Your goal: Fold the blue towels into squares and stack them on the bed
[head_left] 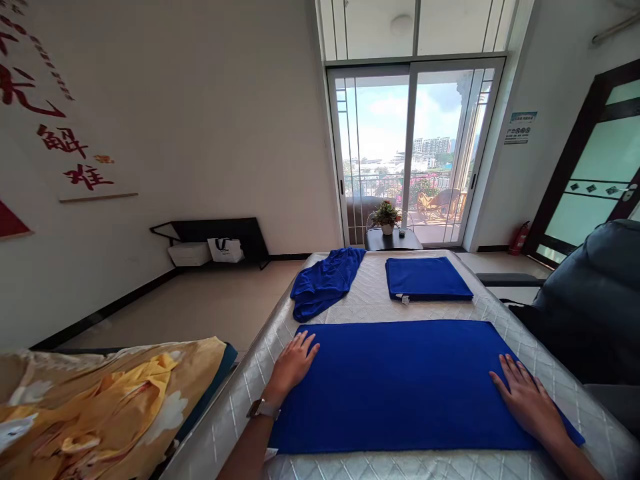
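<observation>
A blue cloth (400, 387) lies spread in a smooth, wide rectangle on the quilted white mattress (340, 465). My left hand (295, 360), with a watch (263, 408) on its wrist, rests flat near the cloth's far left corner, fingers stretched out. Over at the right edge, my right hand (527, 393) lies flat on the same cloth with its fingers apart. Beyond them sits a neatly folded stack of blue cloth (427, 277) with a white tag at its near edge. A crumpled blue cloth (327, 280) lies to the left of that stack.
At the lower left is a surface with a flowered cover (200, 373) and a rumpled yellow cloth (125, 400). A dark padded chair (595, 300) stands close on the right. Past the mattress, a small black table (395, 240) holds a potted plant (387, 217) before the sliding door.
</observation>
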### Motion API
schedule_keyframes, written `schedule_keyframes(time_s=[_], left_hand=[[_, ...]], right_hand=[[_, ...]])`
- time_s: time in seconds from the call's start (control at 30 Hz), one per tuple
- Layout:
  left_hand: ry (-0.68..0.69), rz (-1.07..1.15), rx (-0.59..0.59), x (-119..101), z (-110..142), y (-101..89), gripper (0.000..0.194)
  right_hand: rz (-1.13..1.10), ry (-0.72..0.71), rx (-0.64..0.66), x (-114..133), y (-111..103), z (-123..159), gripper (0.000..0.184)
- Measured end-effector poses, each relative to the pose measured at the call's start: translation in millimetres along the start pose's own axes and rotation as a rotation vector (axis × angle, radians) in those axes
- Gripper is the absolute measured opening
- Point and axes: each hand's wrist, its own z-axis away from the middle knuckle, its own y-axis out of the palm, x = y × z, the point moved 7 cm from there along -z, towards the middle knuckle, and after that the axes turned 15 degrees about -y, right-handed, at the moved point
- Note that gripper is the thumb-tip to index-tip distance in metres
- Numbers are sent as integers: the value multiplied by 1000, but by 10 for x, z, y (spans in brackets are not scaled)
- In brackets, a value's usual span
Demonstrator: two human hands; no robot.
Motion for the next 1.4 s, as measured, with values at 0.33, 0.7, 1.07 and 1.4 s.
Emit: schedule_keyframes(time_s=[0.33, 0.7, 1.07, 1.4], left_hand=[[-67, 14, -96, 333, -475, 414, 58], [-53, 30, -162, 285, -457, 380, 58], [-41, 29, -169, 327, -504, 420, 59], [-46, 28, -139, 346, -560, 440, 61]], right_hand=[[27, 139, 144, 65, -229, -67, 80], [-238, -266, 247, 2346, -977, -1294, 68], [-250, -239, 206, 1903, -571, -1549, 70], [-69, 131, 147, -209, -163, -1290, 75]])
